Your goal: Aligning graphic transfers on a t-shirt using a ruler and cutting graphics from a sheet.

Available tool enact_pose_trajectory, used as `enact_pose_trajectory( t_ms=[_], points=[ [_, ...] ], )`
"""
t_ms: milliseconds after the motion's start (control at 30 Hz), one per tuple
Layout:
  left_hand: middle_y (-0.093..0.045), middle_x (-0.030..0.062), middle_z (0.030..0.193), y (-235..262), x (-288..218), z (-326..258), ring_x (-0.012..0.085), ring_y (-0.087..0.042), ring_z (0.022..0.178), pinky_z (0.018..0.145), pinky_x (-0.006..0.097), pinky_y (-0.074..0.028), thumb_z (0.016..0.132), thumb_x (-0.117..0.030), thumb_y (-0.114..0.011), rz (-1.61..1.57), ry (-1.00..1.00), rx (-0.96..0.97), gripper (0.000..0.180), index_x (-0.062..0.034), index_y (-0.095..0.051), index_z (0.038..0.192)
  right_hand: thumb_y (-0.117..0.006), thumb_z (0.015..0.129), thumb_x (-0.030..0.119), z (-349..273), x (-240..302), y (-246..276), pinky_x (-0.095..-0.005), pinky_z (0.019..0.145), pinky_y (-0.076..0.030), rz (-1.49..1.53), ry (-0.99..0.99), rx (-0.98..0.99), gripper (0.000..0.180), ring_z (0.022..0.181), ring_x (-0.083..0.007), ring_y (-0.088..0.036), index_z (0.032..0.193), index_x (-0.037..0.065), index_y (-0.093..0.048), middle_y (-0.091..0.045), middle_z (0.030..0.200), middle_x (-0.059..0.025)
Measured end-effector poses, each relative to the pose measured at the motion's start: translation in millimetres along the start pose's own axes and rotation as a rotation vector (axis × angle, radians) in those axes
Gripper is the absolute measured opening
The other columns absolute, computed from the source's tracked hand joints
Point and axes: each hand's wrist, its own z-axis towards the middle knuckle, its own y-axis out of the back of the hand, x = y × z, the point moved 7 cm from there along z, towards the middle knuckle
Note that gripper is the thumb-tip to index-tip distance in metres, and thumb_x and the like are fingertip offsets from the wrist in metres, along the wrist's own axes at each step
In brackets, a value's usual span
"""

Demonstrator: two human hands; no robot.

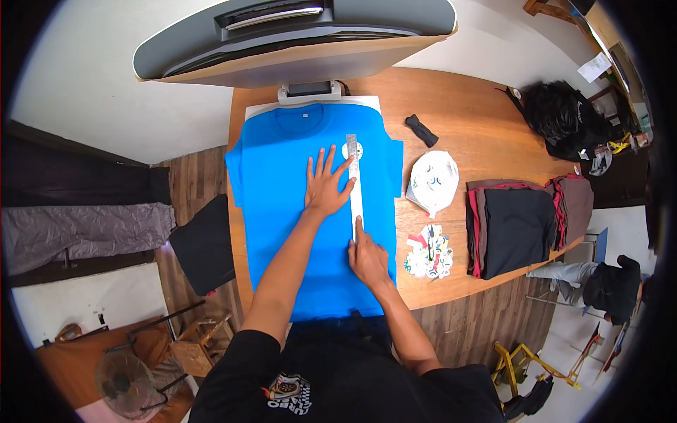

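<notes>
Bright blue T-shirt [333, 236] (smooth, flat)

There's 1 blu tee [282, 176], 1 ruler [356, 194], 2 folded clothes stks [515, 229] & 1 fan [127, 384].

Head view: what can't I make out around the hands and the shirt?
All in the head view:
- Round patch: its middle is hidden by the ruler.
- Ruler markings: too small to read.
- Right hand: its curled fingers are hidden by the hand itself, so their grip is unclear.
- White board: mostly covered by the blue shirt.
- Press: top cut off by the upper edge.
</notes>
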Motion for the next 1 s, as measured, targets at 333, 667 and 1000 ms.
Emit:
enact_pose_trajectory(
  t_ms=[333, 667, 1000],
  points=[
    [-0.021, 0.0143, 0.169, -1.8, 0.0, -0.2, 0.038, -0.013, 0.157, 0.125, 0.059, -0.003, 0.101, -0.048, -0.055, 0.018, -0.003, 0.001, 0.055, -0.0394, -0.045, 0.154, -0.057, 0.099, 0.019, -0.8, -1.6, -0.9, -0.0494, 0.059, -0.051, 0.011, 0.008, -0.021, 0.065, 0.069, -0.0342, -0.067, 0.157, -0.001, -0.033, -0.067, 0.091, -0.0185],
    [-0.024, 0.0149, 0.168, 3.6, 0.4, -0.1, 0.038, -0.016, 0.156, 0.125, 0.059, -0.006, 0.101, -0.051, -0.055, -0.04, 0.006, -0.005, 0.063, -0.0299, -0.04, 0.158, -0.057, 0.099, 0.014, -0.7, 2.5, 25.6, -0.0474, 0.076, -0.055, 0.245, -0.049, -0.134, 0.057, 0.088, -0.0431, -0.069, 0.151, -0.004, -0.041, -0.066, 0.117, -0.0293],
    [-0.027, 0.0148, 0.167, 3.7, 3.4, -2.5, 0.0373, -0.019, 0.156, 0.126, 0.057, -0.007, 0.1, -0.052, -0.056, -0.071, 0.004, -0.019, 0.064, -0.0272, -0.041, 0.157, -0.058, 0.099, 0.01, -3.2, -5.4, 23.9, -0.0465, 0.068, -0.051, 0.228, -0.014, -0.18, 0.057, 0.08, -0.0392, -0.065, 0.151, -0.004, -0.04, -0.065, 0.099, -0.0233]
  ],
)
